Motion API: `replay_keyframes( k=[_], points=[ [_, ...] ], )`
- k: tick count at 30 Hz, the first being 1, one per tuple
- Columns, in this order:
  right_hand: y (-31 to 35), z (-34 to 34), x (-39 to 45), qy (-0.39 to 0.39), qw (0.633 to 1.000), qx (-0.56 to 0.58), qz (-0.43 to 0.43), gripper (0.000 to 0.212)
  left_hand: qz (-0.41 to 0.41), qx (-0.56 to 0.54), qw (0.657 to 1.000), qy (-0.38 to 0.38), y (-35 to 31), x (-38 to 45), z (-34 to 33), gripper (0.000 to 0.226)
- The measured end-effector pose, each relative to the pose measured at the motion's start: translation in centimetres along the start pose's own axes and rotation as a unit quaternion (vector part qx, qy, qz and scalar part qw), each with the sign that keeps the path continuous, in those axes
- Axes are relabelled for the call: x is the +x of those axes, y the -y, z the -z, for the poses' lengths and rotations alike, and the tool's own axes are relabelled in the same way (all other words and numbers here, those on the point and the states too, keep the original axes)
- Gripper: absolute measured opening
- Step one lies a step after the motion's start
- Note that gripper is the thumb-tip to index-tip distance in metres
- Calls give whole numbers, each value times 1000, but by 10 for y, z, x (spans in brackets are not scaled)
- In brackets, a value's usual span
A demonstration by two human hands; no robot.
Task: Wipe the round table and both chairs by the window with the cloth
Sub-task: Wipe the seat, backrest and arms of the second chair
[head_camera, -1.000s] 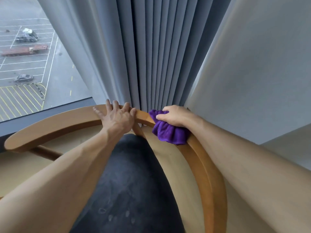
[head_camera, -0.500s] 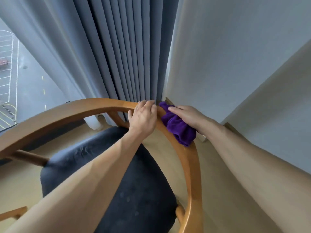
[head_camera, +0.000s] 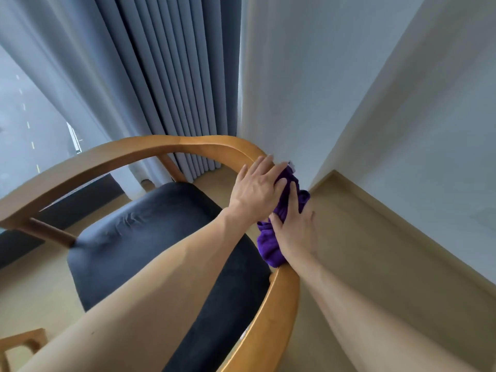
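Note:
A wooden chair with a curved back rail (head_camera: 134,154) and a dark blue seat cushion (head_camera: 161,237) stands in front of me. The purple cloth (head_camera: 265,248) is draped over the rail's right bend. My right hand (head_camera: 296,232) holds the cloth down on the rail, thumb on the inner side and index finger stretched along it. My left hand (head_camera: 257,189) lies flat on the rail just beyond, its straight fingers touching the cloth's far end. The round table and the other chair are out of view.
Grey pleated curtains (head_camera: 174,76) hang behind the chair, and a white wall corner (head_camera: 295,76) almost touches the rail. The window (head_camera: 24,116) is at the left. Beige floor (head_camera: 375,264) runs along the wall at right. A wooden frame corner (head_camera: 21,342) shows at bottom left.
My right hand has slid the cloth along the rail round the right bend, toward me. My left hand followed it and now lies against the cloth. The view swung right.

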State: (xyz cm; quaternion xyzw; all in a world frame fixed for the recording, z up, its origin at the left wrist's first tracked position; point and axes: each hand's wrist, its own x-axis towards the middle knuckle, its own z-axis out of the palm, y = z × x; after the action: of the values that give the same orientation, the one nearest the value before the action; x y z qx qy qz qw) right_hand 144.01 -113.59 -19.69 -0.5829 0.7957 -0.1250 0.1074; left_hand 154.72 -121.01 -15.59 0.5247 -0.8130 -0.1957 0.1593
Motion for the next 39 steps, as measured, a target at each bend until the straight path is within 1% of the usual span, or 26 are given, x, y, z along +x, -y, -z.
replay_keyframes(
  k=[2, 3, 4, 6, 7, 9, 12, 13, 15, 16, 17, 18, 19, 20, 21, 22, 23, 24, 27, 30, 33, 35, 37, 39],
  points=[
    [-4, -1, -20, 6, 1000, -1, -18, 77, -19, -14, 1000, 19, -10, -20, -10, 47],
    [-3, 1, -29, 5, 1000, -13, -14, 75, -21, -24, 999, 27, -16, -31, -15, 47],
    [-2, 4, -37, -1, 1000, -27, 6, 72, -18, -38, 998, 36, -20, -42, -19, 47],
    [-2, 5, -53, -40, 996, -45, 59, 69, 1, -74, 996, 56, -27, -66, -26, 49],
    [-2, 6, -61, -42, 995, -57, 68, 68, 14, -96, 993, 67, -29, -78, -29, 50],
    [-4, 5, -77, 3, 996, -77, 45, 67, 44, -157, 983, 80, -33, -100, -34, 51],
    [-14, 1, -99, 17, 999, -38, -35, 63, 103, -254, 958, 85, -40, -134, -40, 50],
    [-15, 3, -109, 22, 998, -46, -31, 62, 112, -273, 952, 79, -43, -146, -43, 50],
    [-20, 6, -129, 19, 997, -69, 25, 62, 116, -288, 949, 59, -50, -170, -48, 48],
    [-23, 8, -139, -13, 996, -57, 70, 61, 117, -285, 950, 47, -53, -182, -51, 48],
    [-27, 9, -147, -64, 992, -32, 108, 58, 113, -274, 954, 34, -56, -193, -53, 48],
    [-34, 8, -155, -129, 982, -11, 140, 51, 101, -253, 962, 19, -59, -203, -55, 49],
    [-38, 10, -162, -172, 972, -1, 158, 41, 85, -218, 972, 2, -63, -212, -56, 50],
    [-40, 15, -168, -161, 975, 14, 152, 33, 66, -167, 984, -12, -66, -220, -57, 52],
    [-41, 18, -172, -118, 984, 36, 130, 34, 50, -108, 993, -21, -69, -226, -57, 54],
    [-41, 20, -175, -50, 992, 61, 96, 40, 45, -57, 997, -25, -69, -231, -57, 56],
    [-43, 20, -179, -4, 994, 77, 78, 45, 54, -25, 998, -25, -69, -236, -57, 58],
    [-45, 22, -182, 8, 993, 89, 83, 48, 76, -5, 997, -27, -68, -242, -58, 61],
    [-48, 27, -192, 12, 985, 103, 141, 44, 138, 5, 989, -48, -65, -263, -59, 62],
    [-42, 27, -203, 33, 980, 97, 173, 45, 154, 24, 985, -70, -59, -288, -55, 51],
    [-27, 24, -219, 60, 976, 89, 188, 52, 161, 53, 981, -91, -51, -313, -46, 35],
    [-14, 21, -231, 73, 972, 89, 205, 53, 189, 44, 976, -100, -48, -329, -41, 34],
    [-1, 19, -245, 77, 970, 88, 213, 47, 209, 9, 970, -123, -47, -346, -37, 36],
    [15, 17, -260, 84, 968, 101, 213, 36, 208, -19, 966, -151, -48, -367, -32, 41]
  ],
)
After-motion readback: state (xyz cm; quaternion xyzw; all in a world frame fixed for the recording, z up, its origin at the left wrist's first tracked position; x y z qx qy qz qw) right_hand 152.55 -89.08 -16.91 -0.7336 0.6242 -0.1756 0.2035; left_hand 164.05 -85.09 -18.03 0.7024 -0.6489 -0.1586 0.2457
